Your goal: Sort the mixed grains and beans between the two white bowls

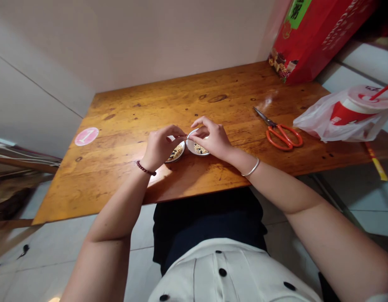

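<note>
Two small white bowls stand side by side on the wooden table: the left bowl (182,154) and the right bowl (189,147). Each holds small cream-coloured bead-like pieces (200,148) mixed with a few black ones. My left hand (162,144) hovers over the left bowl, thumb and fingertips pinched together. Over the right bowl, my right hand (212,138) pinches with thumb and index finger while its other fingers curl loosely. The fingertips of both hands meet or nearly meet above the gap between the bowls. Whatever lies between them is too small to make out.
Orange-handled scissors (280,133) lie to the right on the table (143,113). Beyond them are a lidded red-and-white cup (354,107) in a plastic bag (319,121) and a red box (316,37). A round pink number sticker (87,136) marks the left side. A wall (181,37) rises behind.
</note>
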Available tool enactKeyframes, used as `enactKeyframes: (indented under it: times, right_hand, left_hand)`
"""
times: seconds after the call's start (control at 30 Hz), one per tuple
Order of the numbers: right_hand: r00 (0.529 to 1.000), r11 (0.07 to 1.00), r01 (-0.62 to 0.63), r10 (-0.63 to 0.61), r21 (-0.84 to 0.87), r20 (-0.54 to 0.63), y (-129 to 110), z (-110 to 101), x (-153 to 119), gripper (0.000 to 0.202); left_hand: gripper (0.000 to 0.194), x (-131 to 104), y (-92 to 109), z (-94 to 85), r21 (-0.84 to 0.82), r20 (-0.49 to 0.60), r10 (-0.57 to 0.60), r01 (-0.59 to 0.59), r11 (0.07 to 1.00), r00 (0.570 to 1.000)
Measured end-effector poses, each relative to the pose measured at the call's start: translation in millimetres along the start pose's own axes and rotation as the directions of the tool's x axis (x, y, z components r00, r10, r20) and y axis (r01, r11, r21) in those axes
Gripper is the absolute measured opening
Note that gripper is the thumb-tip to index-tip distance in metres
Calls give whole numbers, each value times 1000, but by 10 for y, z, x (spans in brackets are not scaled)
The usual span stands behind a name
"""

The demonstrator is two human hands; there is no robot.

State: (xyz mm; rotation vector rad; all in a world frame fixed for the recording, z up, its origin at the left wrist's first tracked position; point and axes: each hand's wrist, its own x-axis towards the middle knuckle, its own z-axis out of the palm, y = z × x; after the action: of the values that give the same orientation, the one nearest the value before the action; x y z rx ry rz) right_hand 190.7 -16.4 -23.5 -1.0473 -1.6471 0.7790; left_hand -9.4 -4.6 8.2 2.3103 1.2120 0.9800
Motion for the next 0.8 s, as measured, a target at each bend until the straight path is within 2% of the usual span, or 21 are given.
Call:
enactKeyframes:
  times: [0.2, 0.43, 0.6, 0.8]
  right_hand:
    - [1000, 996, 13, -12, -91, 11, -16, -12, -15, 32]
    - [999, 988, 49, -49, -145, 2, -13, -8, -11, 29]
    - [996, 981, 90, -91, -170, 2, 6, 4, -15, 27]
    - [994, 976, 113, -111, -187, 26, 16, 2, -31, 26]
  left_hand:
    - [19, 2, 4, 4, 41, -10, 2, -1, 999, 1000]
    - [19, -9, -21, 23, -41, -13, -17, 16, 999, 1000]
    - [23, -12, -37, 25, -16, -18, -25, 24, 1000, 1000]
    - [16, 4, 5, 4, 16, 44, 22, -22, 1000, 999]
